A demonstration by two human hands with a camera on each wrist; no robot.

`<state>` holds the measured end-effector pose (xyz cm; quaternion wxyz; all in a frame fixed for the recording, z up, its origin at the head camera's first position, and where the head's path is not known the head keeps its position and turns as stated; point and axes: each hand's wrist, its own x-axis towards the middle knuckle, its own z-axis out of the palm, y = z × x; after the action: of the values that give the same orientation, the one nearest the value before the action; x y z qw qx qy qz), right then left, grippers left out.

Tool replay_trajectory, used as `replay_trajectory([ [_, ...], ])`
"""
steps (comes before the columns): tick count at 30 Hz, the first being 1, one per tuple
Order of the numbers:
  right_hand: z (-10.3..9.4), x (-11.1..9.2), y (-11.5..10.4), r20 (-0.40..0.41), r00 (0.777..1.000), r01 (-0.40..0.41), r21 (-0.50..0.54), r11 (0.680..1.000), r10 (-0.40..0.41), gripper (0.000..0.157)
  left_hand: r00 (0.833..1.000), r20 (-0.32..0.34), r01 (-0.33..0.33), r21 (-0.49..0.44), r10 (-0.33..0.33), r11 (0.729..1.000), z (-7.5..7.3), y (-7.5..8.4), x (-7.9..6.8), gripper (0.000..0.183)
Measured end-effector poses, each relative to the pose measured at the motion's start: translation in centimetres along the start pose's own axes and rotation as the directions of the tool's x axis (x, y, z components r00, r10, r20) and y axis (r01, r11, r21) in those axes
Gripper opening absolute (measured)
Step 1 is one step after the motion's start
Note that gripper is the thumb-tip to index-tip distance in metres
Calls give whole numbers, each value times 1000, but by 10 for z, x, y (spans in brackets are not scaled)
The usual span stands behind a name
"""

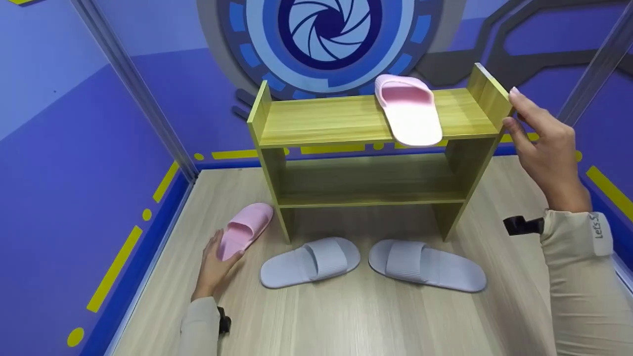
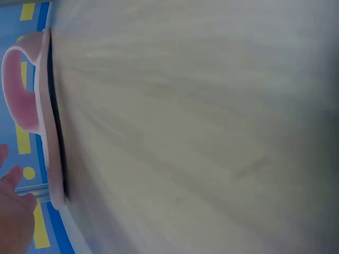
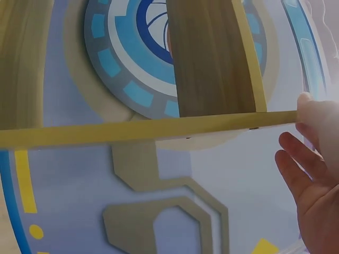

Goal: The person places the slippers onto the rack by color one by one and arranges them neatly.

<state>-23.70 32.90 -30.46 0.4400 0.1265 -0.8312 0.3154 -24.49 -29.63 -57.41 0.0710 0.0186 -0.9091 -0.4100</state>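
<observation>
Left of the wood-grained shelf (image 1: 321,118), spread left fingers (image 1: 215,241) straddle the pink slipper's (image 1: 253,218) heel; right fingers (image 1: 534,111) touch the shelf, gripping or not I can't tell; only the left-wrist view sees through the slipper's arched strap (image 2: 24,110).

The table (image 1: 336,326) bears a rack (image 1: 321,121), grey slippers (image 1: 329,259) before it, a pink slipper (image 1: 254,217) left of it, another (image 1: 415,121) atop it.

The back wall (image 1: 163,99) is blue and purple, with a big round picture (image 1: 329,22) that has rings and a swirl. Thick grey lines (image 1: 568,59) run to its right. The left wall (image 1: 54,163) and right wall (image 1: 610,113) have yellow bars (image 1: 114,268) down low. Silver posts (image 1: 606,69) stand in the corners. Light shines on the pale wood-grain surface (image 1: 326,326) below.
</observation>
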Motion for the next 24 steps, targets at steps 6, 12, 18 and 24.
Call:
replay_trajectory([
  [6, 1, 1, 0, -18, 1000, -11, 21, 1000, 12, 40, 997, 42, 68, 16, -69, 998, -4, -5, -2, 93],
  [12, 2, 2, -1, -27, 998, -59, 40, 997, 60, 36, 994, 67, 80, 25, -82, 996, -6, -9, -1, 99],
  [18, 3, 4, 1, -38, 996, -78, 72, 994, 81, 32, 984, 96, 147, 22, -148, 989, -6, -12, -4, 105],
  [24, 2, 6, -1, -45, 993, -107, 118, 987, 112, 32, 969, 124, 214, 10, -213, 977, -8, -16, -6, 108],
])
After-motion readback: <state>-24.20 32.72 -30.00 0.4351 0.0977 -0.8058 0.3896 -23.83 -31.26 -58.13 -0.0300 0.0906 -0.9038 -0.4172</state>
